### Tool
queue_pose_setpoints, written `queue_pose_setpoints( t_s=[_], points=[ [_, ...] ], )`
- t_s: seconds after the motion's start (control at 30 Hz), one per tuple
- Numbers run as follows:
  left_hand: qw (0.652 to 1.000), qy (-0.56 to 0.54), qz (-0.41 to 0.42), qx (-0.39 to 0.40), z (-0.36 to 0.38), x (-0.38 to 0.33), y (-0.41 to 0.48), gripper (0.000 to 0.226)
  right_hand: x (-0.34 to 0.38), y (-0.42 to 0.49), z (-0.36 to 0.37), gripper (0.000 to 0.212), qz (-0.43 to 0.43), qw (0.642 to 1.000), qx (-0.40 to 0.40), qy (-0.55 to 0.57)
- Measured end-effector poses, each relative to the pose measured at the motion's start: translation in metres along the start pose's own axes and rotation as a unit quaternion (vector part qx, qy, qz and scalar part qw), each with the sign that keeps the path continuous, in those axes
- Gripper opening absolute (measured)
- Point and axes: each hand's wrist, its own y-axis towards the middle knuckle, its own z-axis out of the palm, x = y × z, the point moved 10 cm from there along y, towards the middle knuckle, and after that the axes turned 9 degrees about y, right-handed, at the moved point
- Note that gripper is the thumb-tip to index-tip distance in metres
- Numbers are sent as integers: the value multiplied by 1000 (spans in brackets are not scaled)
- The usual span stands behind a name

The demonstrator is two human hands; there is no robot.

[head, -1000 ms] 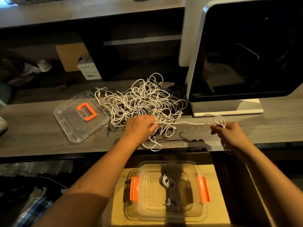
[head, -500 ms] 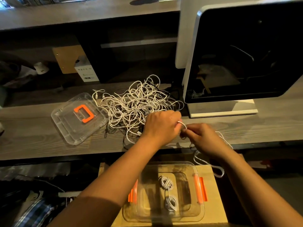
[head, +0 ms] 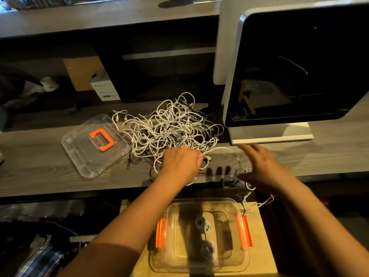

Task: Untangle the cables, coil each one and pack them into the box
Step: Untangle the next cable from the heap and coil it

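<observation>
A tangled pile of white cables (head: 171,126) lies on the wooden desk (head: 40,166). My left hand (head: 180,163) rests at the pile's near edge and pinches one white cable (head: 221,149), which arcs right toward my right hand (head: 263,166). That hand hovers over the desk with fingers spread, gripping nothing I can see. Blurred loops of cable hang below it past the desk edge (head: 265,200). The clear box (head: 175,254) with orange latches sits below the desk and holds two coiled cables (head: 207,246).
The clear lid (head: 79,154) with an orange handle lies left of the pile. A large white-framed machine with a dark window (head: 299,76) stands at the right rear. The box rests on cardboard (head: 265,246). A small white carton (head: 103,86) sits on the back shelf.
Half a second ago the hands met over the cable. Now my right hand has swung right and spread its fingers, while my left hand has drawn back toward the pile, still pinching the cable.
</observation>
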Motion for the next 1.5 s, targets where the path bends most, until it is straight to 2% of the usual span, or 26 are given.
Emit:
queue_pose_setpoints(
  t_s=[0.07,0.17,0.23,0.3,0.4,0.47,0.5,0.53,0.6,0.63,0.7,0.8,0.9,1.0,1.1,1.13,1.17,1.23,1.3,1.33,1.37,1.4,1.47,1.5],
  points=[
    [1000,-5,24,-19,-14,-16,-1,33,42,-3,2,76,-92,995,-34,-31],
    [998,-8,55,-43,-28,-29,-7,27,64,2,14,36,-134,990,-53,-9],
    [998,-3,50,-45,-29,-21,-10,26,59,1,7,21,-132,987,-73,61],
    [999,25,24,-16,-16,-3,-10,31,48,0,-1,19,-112,986,-85,90],
    [998,33,0,44,6,15,-14,39,40,1,-9,20,-107,990,-82,48],
    [994,-58,7,90,22,14,-17,34,40,3,-6,23,-106,992,-60,40],
    [980,-153,11,123,32,10,-19,28,39,3,-6,23,-99,992,-56,56],
    [952,-262,19,156,39,2,-21,25,37,4,-7,24,-88,991,-56,85],
    [866,-466,33,179,39,-14,-25,41,31,6,0,25,-52,984,-41,167],
    [825,-538,41,171,32,-20,-26,45,29,5,9,26,-28,979,-12,201],
    [760,-634,56,132,8,-33,-29,40,35,1,35,28,2,969,67,236],
    [664,-747,-13,24,-11,-27,-28,32,65,-16,77,29,-19,943,181,279],
    [543,-831,-115,-38,-2,-5,-25,37,89,-31,99,33,-42,931,228,282],
    [481,-865,-140,-33,8,5,-25,37,93,-33,100,26,-61,943,206,255],
    [429,-891,-148,-9,16,6,-25,22,88,-33,94,14,-53,951,173,249],
    [431,-890,-151,-1,19,6,-25,21,86,-33,92,17,-45,952,165,253],
    [448,-881,-153,2,21,6,-25,23,85,-33,92,19,-37,951,160,264],
    [495,-855,-152,-12,22,9,-24,26,84,-36,92,21,-25,944,160,286],
    [523,-837,-156,-33,18,15,-26,27,85,-42,93,19,-31,945,169,277],
    [553,-817,-158,-44,16,21,-26,27,85,-44,93,16,-40,951,166,257],
    [608,-775,-161,-58,13,29,-26,27,87,-46,92,16,-52,959,160,230],
    [685,-708,-156,-71,8,36,-26,24,89,-47,90,18,-62,965,152,204],
    [845,-518,-113,-71,0,37,-23,15,98,-50,82,20,-85,971,134,181],
    [899,-424,-87,-62,0,34,-21,12,105,-51,75,19,-103,972,122,172]
  ],
)
